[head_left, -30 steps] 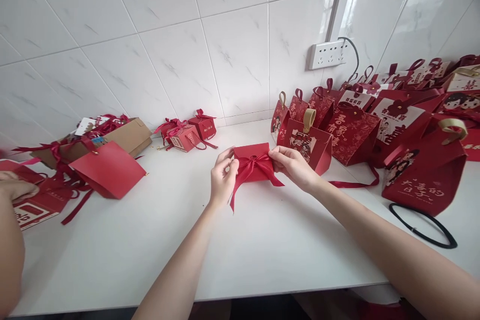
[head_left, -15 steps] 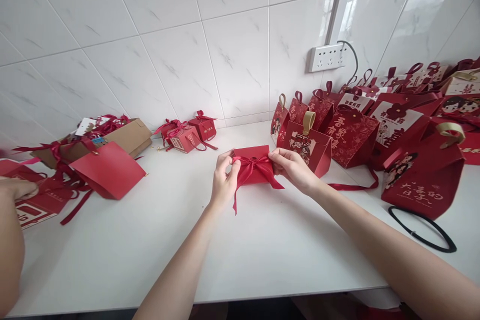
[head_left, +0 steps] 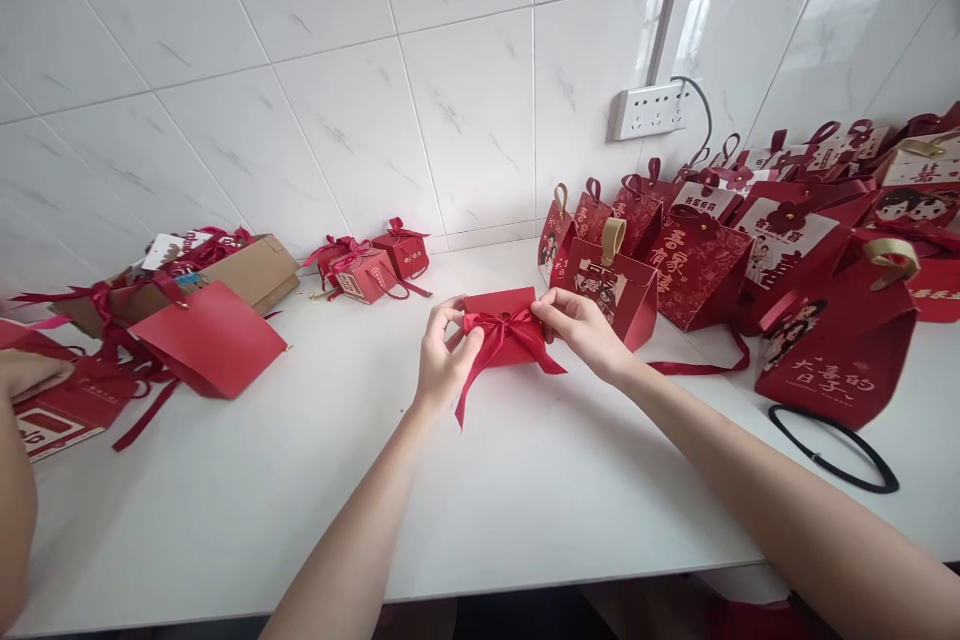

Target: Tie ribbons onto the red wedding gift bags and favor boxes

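Note:
A small red gift box (head_left: 499,302) stands on the white table in front of me, tied with a shiny red ribbon bow (head_left: 508,326). My left hand (head_left: 444,352) grips the box's left side, fingers at its edge and thumb near the bow's left tail. With thumb and forefinger my right hand (head_left: 574,325) pinches the bow's right loop at the box's upper right. Both tails hang down over the front, the left one longer. The back of the box is hidden.
Many red gift bags (head_left: 701,265) crowd the right side, with a black loop (head_left: 832,455) before them. Small ribboned boxes (head_left: 365,275) stand by the wall. At left lie a cardboard box (head_left: 259,275), a red bag (head_left: 214,340) and another person's hand (head_left: 34,372). A power strip (head_left: 651,111) is on the wall.
My left fingers have shifted from the bow's left loop to the box's edge, and the thumb has parted from them. The left tail has swung outward. The view has shifted slightly.

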Demonstrator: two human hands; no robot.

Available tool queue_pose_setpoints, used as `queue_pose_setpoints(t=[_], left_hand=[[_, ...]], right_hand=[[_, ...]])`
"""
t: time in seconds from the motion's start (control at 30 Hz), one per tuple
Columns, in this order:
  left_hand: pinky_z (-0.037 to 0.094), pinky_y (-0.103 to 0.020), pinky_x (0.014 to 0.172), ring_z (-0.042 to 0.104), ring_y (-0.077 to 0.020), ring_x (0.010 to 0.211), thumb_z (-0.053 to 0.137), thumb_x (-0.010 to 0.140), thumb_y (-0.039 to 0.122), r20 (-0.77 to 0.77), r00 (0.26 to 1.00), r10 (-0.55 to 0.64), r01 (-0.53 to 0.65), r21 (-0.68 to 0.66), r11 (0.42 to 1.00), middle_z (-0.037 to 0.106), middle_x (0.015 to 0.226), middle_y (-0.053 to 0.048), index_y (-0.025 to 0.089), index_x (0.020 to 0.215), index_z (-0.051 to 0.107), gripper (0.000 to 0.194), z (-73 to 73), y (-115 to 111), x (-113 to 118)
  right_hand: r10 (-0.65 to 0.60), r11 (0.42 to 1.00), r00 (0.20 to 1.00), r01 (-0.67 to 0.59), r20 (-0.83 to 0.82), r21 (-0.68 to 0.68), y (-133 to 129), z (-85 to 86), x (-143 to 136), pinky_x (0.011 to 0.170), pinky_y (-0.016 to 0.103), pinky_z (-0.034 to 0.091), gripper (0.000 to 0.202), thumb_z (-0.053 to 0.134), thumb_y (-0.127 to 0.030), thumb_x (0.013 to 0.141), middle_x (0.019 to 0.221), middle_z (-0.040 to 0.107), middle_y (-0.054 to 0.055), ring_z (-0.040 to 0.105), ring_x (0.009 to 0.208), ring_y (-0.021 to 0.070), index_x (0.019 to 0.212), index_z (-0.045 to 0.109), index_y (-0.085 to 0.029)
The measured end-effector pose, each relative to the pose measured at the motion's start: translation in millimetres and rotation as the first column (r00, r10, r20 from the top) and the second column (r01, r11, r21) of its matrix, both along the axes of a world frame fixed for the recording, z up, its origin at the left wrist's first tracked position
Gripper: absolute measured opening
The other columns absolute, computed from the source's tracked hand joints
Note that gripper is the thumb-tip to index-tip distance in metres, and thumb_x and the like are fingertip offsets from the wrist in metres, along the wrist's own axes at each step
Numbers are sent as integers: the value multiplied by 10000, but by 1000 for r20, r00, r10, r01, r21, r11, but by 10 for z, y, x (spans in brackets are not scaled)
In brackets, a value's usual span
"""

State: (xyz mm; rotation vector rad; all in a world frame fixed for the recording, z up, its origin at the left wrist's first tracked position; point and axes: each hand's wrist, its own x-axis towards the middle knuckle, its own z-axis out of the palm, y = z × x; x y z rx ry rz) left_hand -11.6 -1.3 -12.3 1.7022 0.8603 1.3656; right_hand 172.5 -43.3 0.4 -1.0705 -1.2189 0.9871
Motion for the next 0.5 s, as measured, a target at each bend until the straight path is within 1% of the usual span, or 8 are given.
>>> queue_pose_setpoints(t=[0.1, 0.13, 0.17, 0.27, 0.33, 0.4, 0.47, 0.5], left_hand=[[453, -388, 978, 437, -237, 1274, 692, 682, 332, 30, 1000, 4, -2, -57, 998, 478, 1264, -91, 245, 1113, 416, 519, 20, -51, 32], [440, -393, 994, 422, -242, 1282, 717, 660, 339, 0, 1000, 26, -26, -57, 998, 457, 1270, -93, 254, 1173, 387, 616, 32, -70, 43], [423, -397, 1014, 405, -249, 1290, 736, 643, 344, -46, 998, 53, -55, -49, 997, 437, 1275, -95, 255, 1198, 388, 661, 45, -87, 53], [414, -395, 1023, 446, -257, 1246, 754, 634, 357, -138, 986, 94, -102, -49, 994, 410, 1292, -99, 238, 1156, 456, 613, 76, -118, 70], [456, -389, 967, 534, -240, 1143, 747, 655, 367, -122, 991, 61, -74, -102, 992, 469, 1244, -96, 238, 1153, 445, 597, 86, -124, 73], [488, -380, 907, 605, -214, 1016, 737, 682, 372, -93, 996, 8, -24, -166, 986, 558, 1125, -73, 247, 1186, 403, 617, 90, -125, 72], [499, -368, 880, 628, -197, 949, 737, 691, 367, -90, 996, -10, -7, -188, 982, 595, 1045, -50, 250, 1186, 396, 612, 94, -128, 73], [500, -363, 876, 630, -194, 943, 740, 689, 361, -95, 995, -6, -12, -186, 982, 597, 1047, -48, 249, 1176, 404, 602, 96, -131, 75]], right_hand=[[21, 1000, 999, -21, 26, 18, -20, 23, -24, 573, 255, 395, 389, 651, -543, 740, 604, 529, -45, 468, 554, 91, 683, 500, -189], [30, 999, 999, -31, 35, 20, -27, 29, -34, 575, 257, 401, 387, 649, -542, 744, 619, 537, -42, 473, 558, 91, 691, 500, -189], [42, 999, 998, -43, 42, 21, -35, 34, -42, 575, 259, 406, 386, 648, -541, 747, 632, 544, -39, 478, 559, 91, 697, 500, -188], [77, 997, 996, -79, 54, 25, -53, 40, -60, 576, 261, 417, 380, 654, -532, 751, 643, 544, -41, 492, 558, 92, 714, 494, -190], [89, 996, 994, -91, 64, 25, -59, 38, -62, 582, 262, 421, 372, 652, -524, 758, 647, 544, -41, 501, 561, 93, 722, 492, -190], [94, 995, 993, -95, 66, 18, -59, 30, -61, 589, 263, 419, 363, 648, -515, 767, 648, 542, -41, 504, 562, 92, 726, 497, -188], [95, 995, 994, -96, 54, 8, -52, 16, -59, 595, 263, 413, 362, 640, -512, 777, 627, 525, -45, 497, 561, 91, 711, 500, -185], [95, 995, 995, -95, 41, 0, -47, 7, -59, 598, 265, 410, 371, 634, -518, 780, 609, 510, -47, 490, 559, 91, 695, 499, -183]])
